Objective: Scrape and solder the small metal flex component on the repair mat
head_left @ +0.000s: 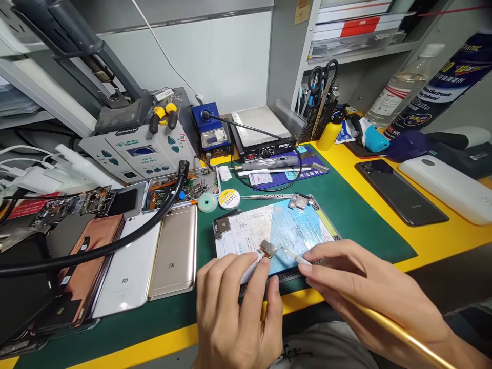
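Note:
My left hand (238, 307) is closed, with its fingertips at a small phone circuit part (269, 248) that has a silver metal block and a copper-coloured end. The part is over a flat pad (246, 225) printed in white and blue. Between the thumb and fingers of my right hand (361, 277) is a slim tool with a gold handle (403, 335). Its pale tip (283, 249) points at the metal block, just to the right of it. Whether the tip is a brush or a blade is too small to tell. A small metal piece (300, 201) and a dark chip (223, 225) lie on the pad's far corners.
On the green mat, tweezers (269, 197) lie behind the pad, near a round yellow-lidded tin (229, 198). Several phones, including a gold one (173, 251), line the left. A thick black hose (154, 220) crosses over them. A dark phone (402, 192) lies at the right.

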Demonstrator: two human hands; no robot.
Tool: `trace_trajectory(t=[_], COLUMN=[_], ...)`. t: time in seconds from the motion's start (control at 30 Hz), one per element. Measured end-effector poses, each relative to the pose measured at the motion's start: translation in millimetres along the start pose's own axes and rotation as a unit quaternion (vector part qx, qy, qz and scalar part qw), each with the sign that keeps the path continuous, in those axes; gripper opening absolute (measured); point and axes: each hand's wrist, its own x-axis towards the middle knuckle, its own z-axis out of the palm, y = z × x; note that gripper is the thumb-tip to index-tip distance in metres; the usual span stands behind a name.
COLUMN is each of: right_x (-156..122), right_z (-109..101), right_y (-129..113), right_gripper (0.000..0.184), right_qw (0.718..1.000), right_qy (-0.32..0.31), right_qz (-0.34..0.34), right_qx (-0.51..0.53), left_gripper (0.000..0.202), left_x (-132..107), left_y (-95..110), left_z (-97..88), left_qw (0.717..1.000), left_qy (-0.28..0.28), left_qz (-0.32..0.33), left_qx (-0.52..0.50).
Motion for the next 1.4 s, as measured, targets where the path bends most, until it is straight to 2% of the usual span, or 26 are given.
trace_trajectory(t=[0.17,0.23,0.37,0.53,0.63,0.8,0.93,1.07,1.27,1.4], right_x=[-8.7,-12.1,-14.1,-9.0,-7.5,-7.8,-5.7,-2.3,0.1,-0.3], right_z=[4.3,5.1,6.5,8.9,10.3,12.1,12.3,12.0,9.1,7.3], right_y=[4.8,6.3,7.8,9.8,8.5,3.5,2.7,4.7,8.1,9.8], right_gripper=[0.046,0.047,0.045,0.046,0.043,0.037,0.038,0.041,0.042,0.039], right_qw=[0.993,0.991,0.989,0.987,0.988,0.993,0.993,0.995,0.994,0.993], right_qy=[0.007,-0.002,-0.02,-0.013,-0.013,-0.012,-0.006,-0.012,-0.029,-0.038], right_qz=[-0.07,-0.071,-0.071,-0.093,-0.087,-0.039,-0.029,-0.031,-0.041,-0.051], right_qx=[-0.091,-0.114,-0.131,-0.132,-0.125,-0.113,-0.112,-0.098,-0.094,-0.095], left_gripper=[0.04,0.041,0.038,0.036,0.032,0.03,0.033,0.032,0.034,0.029], left_x=[2.4,1.6,-1.6,-2.5,-1.7,-1.2,0.8,6.0,13.0,14.8], left_y=[-3.4,-4.5,-5.8,-4.8,-2.1,0.0,-4.0,-4.8,-0.8,-3.5], left_z=[-1.5,-1.7,-1.0,0.2,3.1,6.1,4.0,3.6,4.4,2.0], left_qw=[0.998,0.996,0.995,0.995,0.997,0.999,0.998,0.997,0.992,0.99], left_qy=[-0.058,-0.076,-0.086,-0.088,-0.073,-0.049,-0.056,-0.042,-0.067,-0.082], left_qz=[0.032,0.039,0.041,0.044,0.019,-0.013,-0.021,-0.058,-0.108,-0.11], left_qx=[0.001,0.005,0.013,0.019,0.008,-0.014,-0.023,-0.011,0.024,0.023])
